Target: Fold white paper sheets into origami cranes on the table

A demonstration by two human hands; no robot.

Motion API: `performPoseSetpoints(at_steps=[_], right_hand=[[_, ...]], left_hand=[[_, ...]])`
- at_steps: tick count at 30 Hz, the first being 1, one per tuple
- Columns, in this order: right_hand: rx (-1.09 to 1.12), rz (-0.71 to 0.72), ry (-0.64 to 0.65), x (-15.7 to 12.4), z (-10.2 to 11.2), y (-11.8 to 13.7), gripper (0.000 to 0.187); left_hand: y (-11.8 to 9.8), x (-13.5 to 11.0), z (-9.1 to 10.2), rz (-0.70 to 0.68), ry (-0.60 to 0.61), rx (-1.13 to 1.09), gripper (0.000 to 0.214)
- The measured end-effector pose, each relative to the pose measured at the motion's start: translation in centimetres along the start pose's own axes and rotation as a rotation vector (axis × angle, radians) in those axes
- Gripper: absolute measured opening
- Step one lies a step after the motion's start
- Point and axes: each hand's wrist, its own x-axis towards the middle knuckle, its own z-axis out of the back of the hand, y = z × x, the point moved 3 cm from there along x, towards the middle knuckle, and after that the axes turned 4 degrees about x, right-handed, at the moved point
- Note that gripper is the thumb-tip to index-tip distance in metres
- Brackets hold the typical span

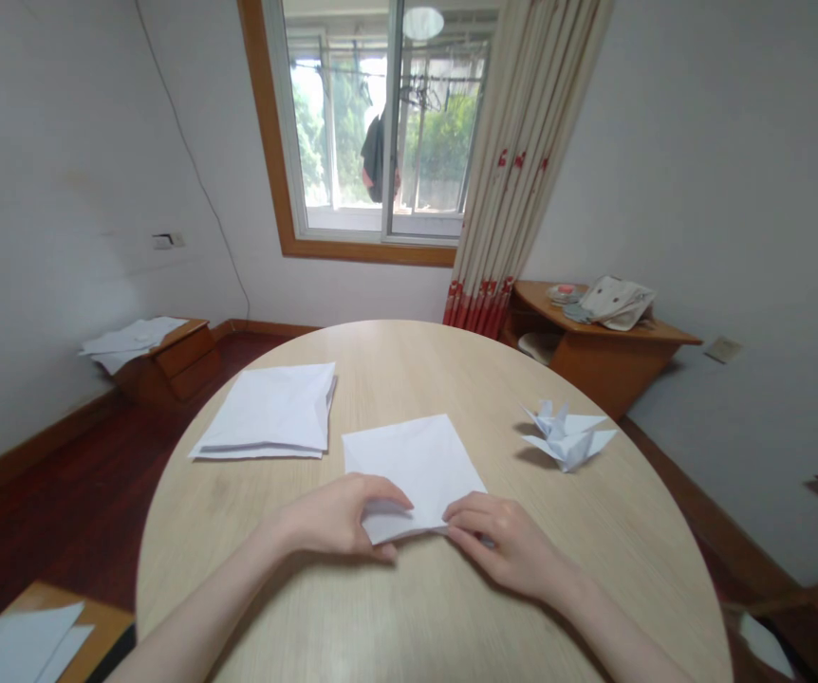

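Note:
A square white paper sheet point(413, 470) lies on the round pale wood table point(594, 541), its near edge folded up. My left hand point(338, 517) grips the sheet's near left part, with fingers over the fold. My right hand point(512, 545) pinches the near right corner. To the left of the sheet lies a stack of white paper point(267, 413). A folded white origami crane point(566, 434) sits to the right, apart from both hands.
A wooden corner table point(594, 365) holds a cloth bag point(619, 302) and a dish at right. A low wooden cabinet point(167, 360) with papers stands at left. More paper point(17, 645) lies on a wooden surface at lower left.

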Motion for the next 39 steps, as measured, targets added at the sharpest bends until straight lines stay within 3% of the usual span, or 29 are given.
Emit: performPoseSetpoints(at_steps=[7,14,22,31,39], right_hand=[[-0.007,-0.042,0.001,0.2,0.0,-0.1,0.024],[-0.055,-0.096,-0.002,0.2,0.1,-0.2,0.023],[-0.140,-0.187,0.004,0.3,-0.1,-0.7,0.015],[-0.185,-0.256,0.038,0.3,-0.5,-1.3,0.013],[-0.216,-0.273,0.031,0.5,-0.9,-1.6,0.020]], left_hand=[[0.1,1.0,-0.6,-0.033,-0.125,-0.033,0.013],[0.1,1.2,-0.9,0.018,-0.198,-0.143,0.025],[0.2,1.5,-2.0,0.210,-0.348,0.003,0.029],[0.3,1.5,-2.5,0.298,-0.532,0.058,0.024],[1.9,2.0,-2.5,0.278,-0.635,0.166,0.022]])
